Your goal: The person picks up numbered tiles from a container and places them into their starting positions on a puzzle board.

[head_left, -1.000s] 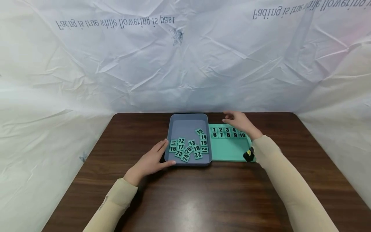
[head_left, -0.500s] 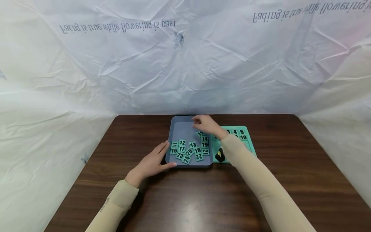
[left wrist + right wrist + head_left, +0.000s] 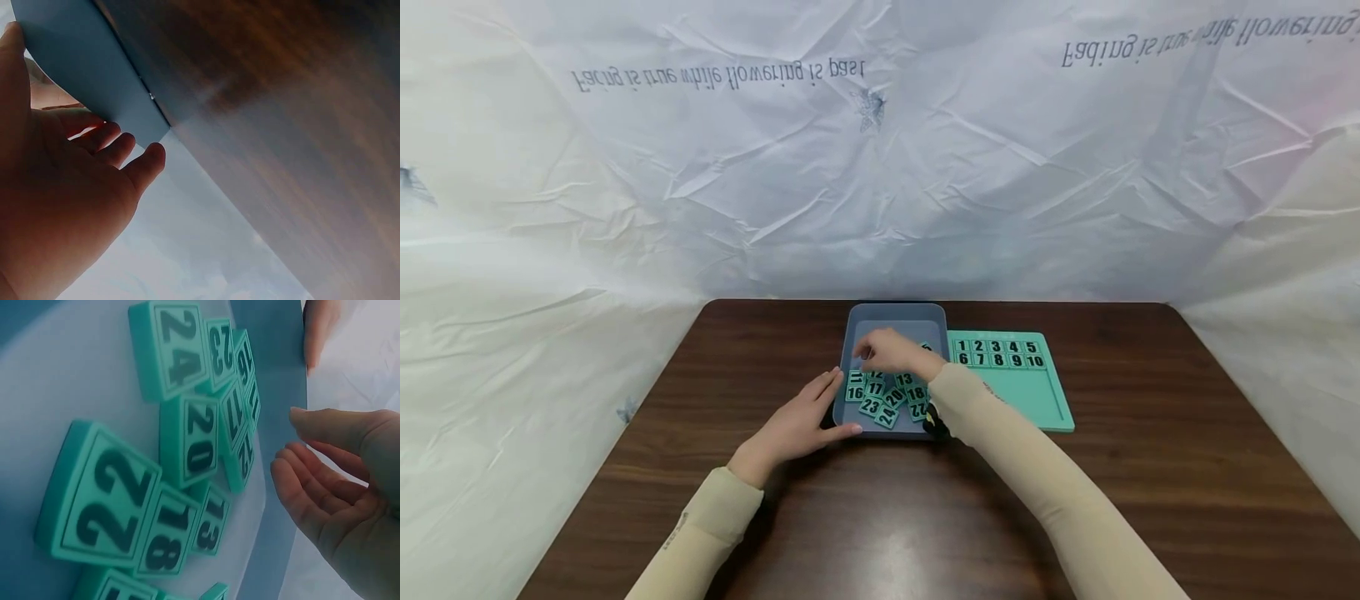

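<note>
In the head view my left hand rests at the near left corner of a blue-grey tray, fingers along its left side and thumb at its front edge. The left wrist view shows these fingertips against the outer wall of the tray. Above the tray hovers my right hand, loosely bent, with a gap between thumb and fingers and nothing held. It is closest to green number tiles, among them tile 12 and tile 11. Several more tiles, such as tile 20, lie face up in the tray.
Against the tray's right side lies a green board with tiles 1 to 10 in two rows along its far part. Both stand on a dark wooden table. A white printed sheet hangs behind the far edge.
My right hand has moved left from above the board, across the tray's far part, to over the tiles at its left. My left hand has stayed at the tray's corner. The head view has shifted slightly.
</note>
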`<state>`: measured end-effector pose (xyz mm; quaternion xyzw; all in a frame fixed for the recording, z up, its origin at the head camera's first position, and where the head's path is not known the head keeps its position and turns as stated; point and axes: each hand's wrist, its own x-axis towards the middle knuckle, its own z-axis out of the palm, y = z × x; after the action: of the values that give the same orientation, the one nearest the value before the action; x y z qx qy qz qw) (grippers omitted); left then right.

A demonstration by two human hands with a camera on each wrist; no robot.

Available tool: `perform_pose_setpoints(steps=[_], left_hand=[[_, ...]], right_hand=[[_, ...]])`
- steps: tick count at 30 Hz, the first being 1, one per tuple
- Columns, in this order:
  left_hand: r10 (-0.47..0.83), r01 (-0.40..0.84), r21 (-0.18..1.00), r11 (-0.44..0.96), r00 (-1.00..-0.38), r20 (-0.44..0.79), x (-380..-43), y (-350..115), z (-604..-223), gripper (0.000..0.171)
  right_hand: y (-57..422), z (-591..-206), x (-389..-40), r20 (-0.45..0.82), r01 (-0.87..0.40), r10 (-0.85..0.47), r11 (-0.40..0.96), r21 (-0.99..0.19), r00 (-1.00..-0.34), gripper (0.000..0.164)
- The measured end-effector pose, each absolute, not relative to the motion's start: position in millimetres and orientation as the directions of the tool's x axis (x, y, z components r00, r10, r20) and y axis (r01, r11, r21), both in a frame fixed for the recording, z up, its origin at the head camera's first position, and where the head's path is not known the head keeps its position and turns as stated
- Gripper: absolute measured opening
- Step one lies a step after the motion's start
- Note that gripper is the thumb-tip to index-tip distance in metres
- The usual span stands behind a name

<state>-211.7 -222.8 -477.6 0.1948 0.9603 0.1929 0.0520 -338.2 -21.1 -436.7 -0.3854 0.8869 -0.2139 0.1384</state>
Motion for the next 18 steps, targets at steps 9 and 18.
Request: perform_pose_setpoints(steps=[9, 18], left_hand=[[0.403, 0.365, 0.406, 0.838, -0.915, -0.010, -210.6, -222.0, -476.9, 0.099], [0.399, 0.359, 0.403, 0.842, -0.917, -0.016, -211.0, -220.9, -476.6, 0.099]], right_hand=[[-33.6, -433.7, -334.0, -0.186, -0.641, -0.749, 0.646, -0.413, -0.635, 0.030], [-30.8, -441.6, -342.4, -0.234, -0.648, -0.756, 0.647, -0.401, -0.611, 0.032]])
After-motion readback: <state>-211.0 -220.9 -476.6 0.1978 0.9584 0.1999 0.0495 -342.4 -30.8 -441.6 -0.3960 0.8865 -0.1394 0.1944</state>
